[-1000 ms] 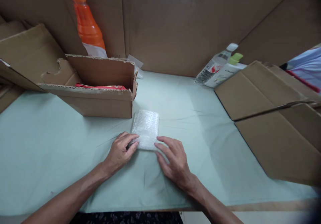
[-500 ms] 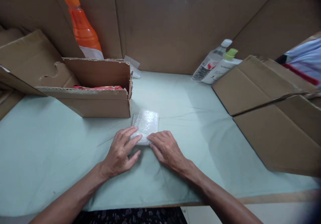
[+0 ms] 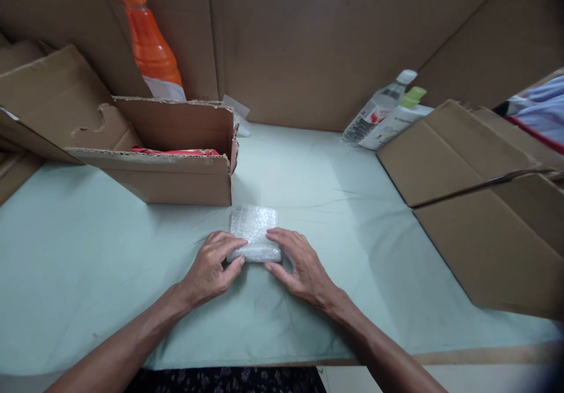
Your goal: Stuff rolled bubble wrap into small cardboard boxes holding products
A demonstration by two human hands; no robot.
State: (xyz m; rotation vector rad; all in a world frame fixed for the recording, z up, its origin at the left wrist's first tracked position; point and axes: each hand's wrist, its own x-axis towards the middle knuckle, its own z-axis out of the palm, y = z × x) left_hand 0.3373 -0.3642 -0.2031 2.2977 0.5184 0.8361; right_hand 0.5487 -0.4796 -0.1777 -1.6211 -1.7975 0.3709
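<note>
A small square of bubble wrap (image 3: 254, 221) lies on the pale green tablecloth, its near edge folded into a thicker roll. My left hand (image 3: 217, 265) grips the left end of that roll between thumb and fingers. At the other end my right hand (image 3: 299, 264) does the same, fingertips on top and thumb at the front edge. Whether anything is inside the wrap I cannot tell.
An open cardboard box (image 3: 189, 178) with something red inside stands behind my left hand. An orange bottle (image 3: 152, 46) is at the back. A clear bottle (image 3: 374, 111) and a white bottle (image 3: 392, 126) lean near cardboard boxes (image 3: 497, 234) on the right.
The near edge of the bubble wrap has been turned up into a raised roll. Both my thumbs have come to its front, and the wrap sits slightly closer to me.
</note>
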